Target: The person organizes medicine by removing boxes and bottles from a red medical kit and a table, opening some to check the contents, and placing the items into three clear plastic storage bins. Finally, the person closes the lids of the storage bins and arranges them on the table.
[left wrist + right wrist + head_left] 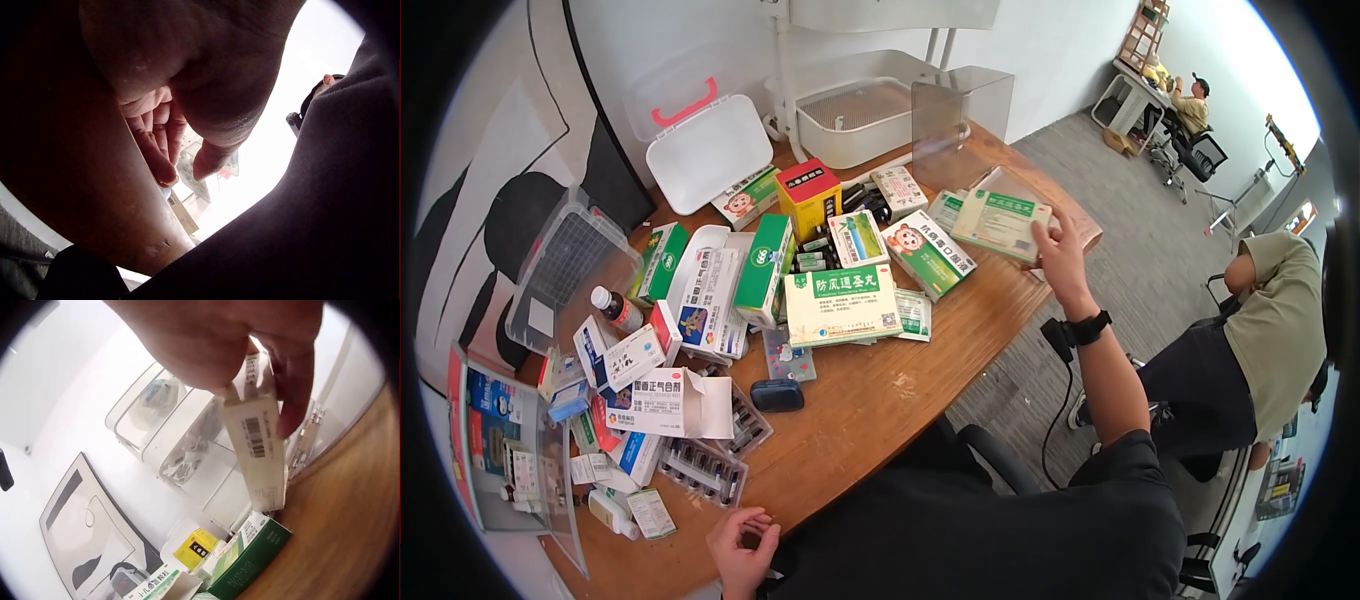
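Observation:
My right hand (1062, 262) grips a cream and green medicine box (998, 222) by its end, at the right side of the table. The right wrist view shows the box's narrow side with a barcode (255, 437), thumb and fingers on either side of it. A similar cream and green box (840, 308) lies mid-table on other packets, and a white-green box with a cartoon face (928, 255) lies left of the held one. My left hand (742, 548) is at the table's front edge, fingers loosely curled and holding nothing.
Many medicine boxes crowd the wooden table (880, 400), with a brown bottle (615, 308) and vial trays (703, 472) at left. Clear plastic bins stand at the left edge; an open-lidded white case (710, 150) and a white rack (855, 110) are behind. Other people are at right.

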`<state>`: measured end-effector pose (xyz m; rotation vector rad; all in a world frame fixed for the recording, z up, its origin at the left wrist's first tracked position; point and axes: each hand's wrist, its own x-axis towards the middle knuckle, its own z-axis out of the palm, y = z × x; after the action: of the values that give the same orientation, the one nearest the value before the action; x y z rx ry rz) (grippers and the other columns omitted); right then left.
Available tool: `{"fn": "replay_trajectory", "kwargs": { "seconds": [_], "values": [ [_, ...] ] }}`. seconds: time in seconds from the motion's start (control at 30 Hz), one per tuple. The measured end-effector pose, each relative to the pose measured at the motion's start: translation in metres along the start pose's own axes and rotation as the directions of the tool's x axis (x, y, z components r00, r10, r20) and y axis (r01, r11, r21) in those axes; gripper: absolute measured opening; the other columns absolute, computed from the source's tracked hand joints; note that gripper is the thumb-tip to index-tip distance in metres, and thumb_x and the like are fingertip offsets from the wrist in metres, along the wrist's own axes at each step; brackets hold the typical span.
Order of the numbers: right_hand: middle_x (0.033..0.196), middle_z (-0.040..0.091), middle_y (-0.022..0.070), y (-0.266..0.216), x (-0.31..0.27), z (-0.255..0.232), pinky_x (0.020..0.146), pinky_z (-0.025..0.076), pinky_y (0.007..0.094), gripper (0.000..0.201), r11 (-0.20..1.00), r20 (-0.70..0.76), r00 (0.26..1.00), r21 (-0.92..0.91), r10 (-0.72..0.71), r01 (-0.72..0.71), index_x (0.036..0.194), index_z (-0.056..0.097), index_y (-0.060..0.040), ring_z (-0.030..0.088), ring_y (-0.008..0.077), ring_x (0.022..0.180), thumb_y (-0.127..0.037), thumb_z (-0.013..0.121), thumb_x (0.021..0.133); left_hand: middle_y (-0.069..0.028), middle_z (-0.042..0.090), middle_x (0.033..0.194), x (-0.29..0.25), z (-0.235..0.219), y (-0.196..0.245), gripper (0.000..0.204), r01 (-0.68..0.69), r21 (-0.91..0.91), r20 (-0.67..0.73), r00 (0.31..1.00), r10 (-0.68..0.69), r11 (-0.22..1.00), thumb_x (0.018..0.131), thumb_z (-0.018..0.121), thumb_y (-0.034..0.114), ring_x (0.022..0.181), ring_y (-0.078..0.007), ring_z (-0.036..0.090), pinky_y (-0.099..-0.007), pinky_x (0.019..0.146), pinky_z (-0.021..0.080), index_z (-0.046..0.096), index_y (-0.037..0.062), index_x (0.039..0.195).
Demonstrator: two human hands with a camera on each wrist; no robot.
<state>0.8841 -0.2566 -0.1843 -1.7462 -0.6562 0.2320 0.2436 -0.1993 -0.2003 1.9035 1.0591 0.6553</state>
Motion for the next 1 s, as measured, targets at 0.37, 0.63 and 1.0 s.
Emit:
{"fn": "replay_trajectory", "kwargs": {
  "seconds": [0.37,0.63,1.0],
  "values": [
    [0.103,0.076,0.0090,0.020,-0.036,-0.045,0.072,0.058,0.0288,0.046,0.986,-0.115,0.986,-0.126,-0.124,0.109,0.152,0.055,-0.0038,0.073,0.0111,0.089,-0.017,0.070,0.110,-0.0107,0.074,0.096,-0.009,0.008,-0.032,0.029,0.052,-0.138,-0.048,0.997,-0.059,0.989,0.085,0.083,-0.006,0.082,-0.0137,0.071,-0.0268,0.075,0.058,0.073,-0.0048,0.113],
    [0.105,0.077,0.0104,0.011,-0.046,-0.026,0.071,0.057,0.0283,0.046,0.979,-0.092,0.983,-0.141,-0.159,0.145,0.152,0.053,-0.0035,0.072,0.0106,0.088,-0.014,0.069,0.110,-0.0109,0.073,0.096,-0.009,0.009,-0.030,0.028,-0.012,-0.116,-0.073,0.997,0.004,0.993,0.085,0.084,-0.004,0.081,-0.0137,0.071,-0.0272,0.075,0.058,0.073,-0.0045,0.111],
    [0.106,0.076,0.0087,-0.012,-0.057,-0.032,0.079,0.057,0.0270,0.046,0.964,-0.066,0.971,-0.157,-0.228,0.215,0.149,0.057,0.0000,0.072,0.0092,0.093,-0.016,0.071,0.109,-0.0105,0.073,0.096,-0.005,0.008,-0.015,0.027,-0.004,-0.121,-0.045,0.999,-0.002,0.993,0.086,0.082,-0.005,0.079,-0.0135,0.070,-0.0270,0.074,0.058,0.073,-0.0052,0.112]
  ]
}}
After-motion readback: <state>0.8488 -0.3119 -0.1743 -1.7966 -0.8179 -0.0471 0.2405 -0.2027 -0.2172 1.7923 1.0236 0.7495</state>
